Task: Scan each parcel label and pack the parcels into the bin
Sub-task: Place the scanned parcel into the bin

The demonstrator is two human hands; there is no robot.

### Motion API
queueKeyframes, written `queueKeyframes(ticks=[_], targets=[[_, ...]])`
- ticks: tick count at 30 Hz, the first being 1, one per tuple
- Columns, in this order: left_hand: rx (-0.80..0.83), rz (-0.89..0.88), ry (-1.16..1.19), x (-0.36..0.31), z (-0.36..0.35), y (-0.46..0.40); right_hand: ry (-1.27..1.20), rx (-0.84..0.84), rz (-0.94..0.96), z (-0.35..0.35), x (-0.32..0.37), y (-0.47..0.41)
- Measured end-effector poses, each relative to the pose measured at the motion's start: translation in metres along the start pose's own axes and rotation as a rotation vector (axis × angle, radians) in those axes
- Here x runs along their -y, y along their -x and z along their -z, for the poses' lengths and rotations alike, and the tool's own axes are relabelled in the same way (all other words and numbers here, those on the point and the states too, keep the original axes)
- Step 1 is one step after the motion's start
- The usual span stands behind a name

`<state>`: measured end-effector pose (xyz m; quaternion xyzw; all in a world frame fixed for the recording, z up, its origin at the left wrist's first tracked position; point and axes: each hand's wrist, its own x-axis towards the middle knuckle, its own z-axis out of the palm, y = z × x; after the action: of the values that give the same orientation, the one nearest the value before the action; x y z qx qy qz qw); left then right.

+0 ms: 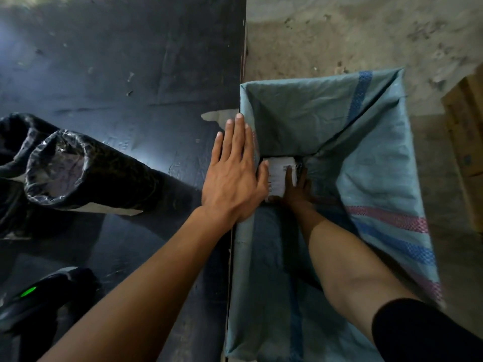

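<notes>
The bin (379,163) is lined with a teal woven sack and stands right of the black table. Deep inside it lies a parcel with a white label (278,169) facing up. My right hand (296,189) reaches down into the bin, and its fingers lie on the parcel's label. My left hand (235,171) rests flat with straight fingers on the bin's left rim beside the table edge. Black wrapped parcels (86,173) lie on the table at the left. A barcode scanner (39,296) with a green light sits at the lower left.
The black table (117,74) fills the left half. Bare concrete floor (366,35) lies beyond the bin. A cardboard box (467,142) stands at the right edge.
</notes>
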<state>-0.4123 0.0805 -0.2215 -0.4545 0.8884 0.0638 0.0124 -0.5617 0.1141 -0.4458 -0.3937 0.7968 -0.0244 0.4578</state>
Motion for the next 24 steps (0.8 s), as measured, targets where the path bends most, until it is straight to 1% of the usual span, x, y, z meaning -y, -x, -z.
queueKeyframes(ticks=[3,7,10,17,20,22,24], targets=[[-0.003,0.001,0.000,0.001,0.000,-0.001,0.040,-0.008,-0.035,0.001,0.005,0.001],[0.004,0.001,0.005,0.002,0.000,0.000,0.149,-0.015,-0.020,0.005,0.006,0.010],[0.006,-0.007,0.015,0.002,0.001,0.000,0.177,-0.069,-0.004,0.013,0.003,0.029],[0.009,-0.018,0.046,0.001,0.007,0.002,0.158,-0.138,0.082,0.043,0.005,0.091],[0.018,-0.011,0.067,0.000,0.015,0.008,0.078,-0.176,0.132,0.051,0.012,0.128],[0.003,0.000,0.130,-0.002,0.022,0.015,0.041,-0.220,0.183,0.056,0.018,0.155],[-0.020,0.014,0.250,-0.003,0.033,0.024,0.055,-0.274,0.211,0.059,0.023,0.181]])
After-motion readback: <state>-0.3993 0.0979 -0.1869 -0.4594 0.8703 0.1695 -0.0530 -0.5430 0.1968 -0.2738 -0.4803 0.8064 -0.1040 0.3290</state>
